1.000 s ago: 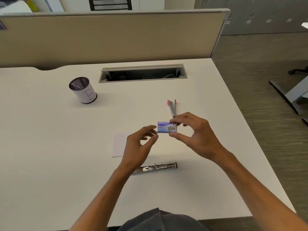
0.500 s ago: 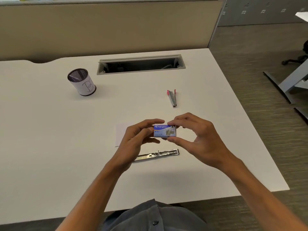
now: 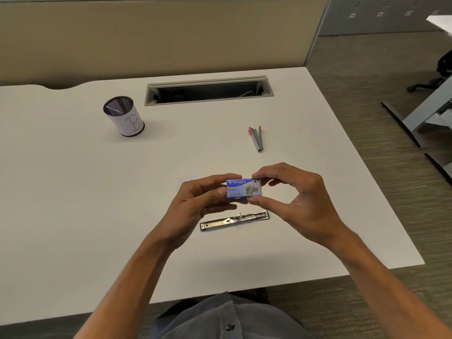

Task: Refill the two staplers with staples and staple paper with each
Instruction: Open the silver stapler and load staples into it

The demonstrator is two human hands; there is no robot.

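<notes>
A big white desk (image 3: 73, 192) sits in an office, with a tan wall panel behind it and gray carpet at the side. A black mesh cup (image 3: 123, 116) stands far back on the left.

Both hands hold a little blue staple box (image 3: 244, 188) up in the air, over the middle of the desk. The left hand (image 3: 195, 206) pinches the left end of the box. The right hand (image 3: 293, 199) pinches the right end, thumb under and finger on top. The box lies flat with its long side going left to right, and the words on it face up at the person.

The step now looks like opening the box. To do it well, one hand should hold the outside still while the other slides the inside out slowly. Keep it level, or the staples may spill.

The silver stapler (image 3: 234, 220) lies open and flat on the desk, just below the box. Its long side goes left to right too, tipped up a bit on the right. The red stapler (image 3: 256, 138) lies farther back, pointing away, with its red ends far from the person. A bit of white paper (image 3: 186, 179) peeks out behind the left hand.
</notes>
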